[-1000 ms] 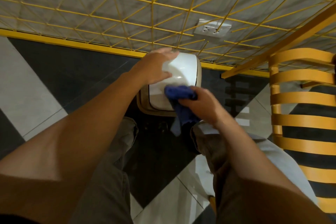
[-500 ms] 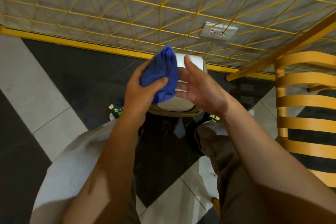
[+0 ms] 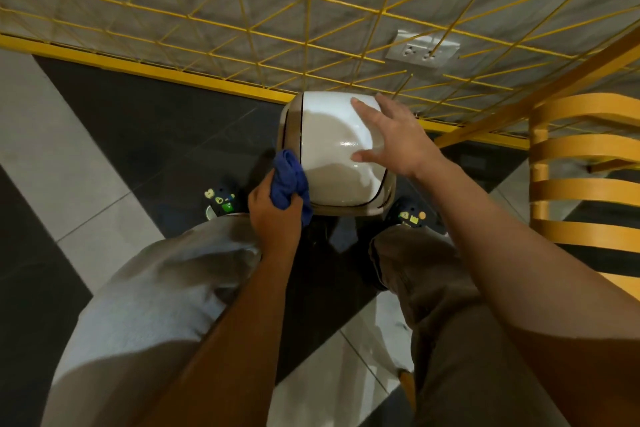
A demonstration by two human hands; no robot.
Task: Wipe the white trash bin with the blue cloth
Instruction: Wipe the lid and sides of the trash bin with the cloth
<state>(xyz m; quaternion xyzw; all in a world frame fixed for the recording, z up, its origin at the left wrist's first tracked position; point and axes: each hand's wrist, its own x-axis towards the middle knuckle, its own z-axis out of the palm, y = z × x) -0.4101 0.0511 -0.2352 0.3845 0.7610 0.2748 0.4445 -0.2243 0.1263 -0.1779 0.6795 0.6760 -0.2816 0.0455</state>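
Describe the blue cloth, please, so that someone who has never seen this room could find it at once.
Start at the yellow wire grid along the wall; the white trash bin stands on the floor just in front of it. At the bin's left side, the left hand grips a bunched-up blue cloth, the only blue, soft thing there.

Bin (image 3: 332, 152): your white trash bin w/ glossy domed lid in a tan-brown rim; stands upright on the dark floor tile, center of scene, far from you by the yellow-edged wall.
Lid: shut, shiny; glare spot near its right side.
Cloth (image 3: 289, 180): your blue cloth, bunched into a wad, at the bin's near-left corner, touching the rim; lower part hangs down the bin's near side.
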